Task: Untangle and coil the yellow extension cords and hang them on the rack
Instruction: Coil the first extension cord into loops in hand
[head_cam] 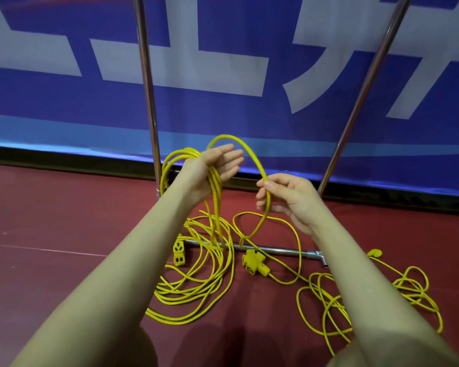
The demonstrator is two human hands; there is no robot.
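Note:
Several loops of yellow cord (214, 197) hang over the palm of my left hand (217, 165), whose fingers are straight and spread. From there the cord arches over to my right hand (284, 198), which pinches it between thumb and fingers. More of this cord lies in loose coils on the floor (194, 295). A second tangled yellow cord (326, 295) lies to the right, under my right forearm. Two yellow socket blocks, one on the left (178, 253) and one in the middle (253, 262), lie by the rack's base bar (284, 251).
The rack's two chrome uprights, left (146, 88) and right (366, 86), rise in front of a blue and white banner (223, 62). The floor (64, 221) is dark red. A yellow plug (374, 252) lies at the right.

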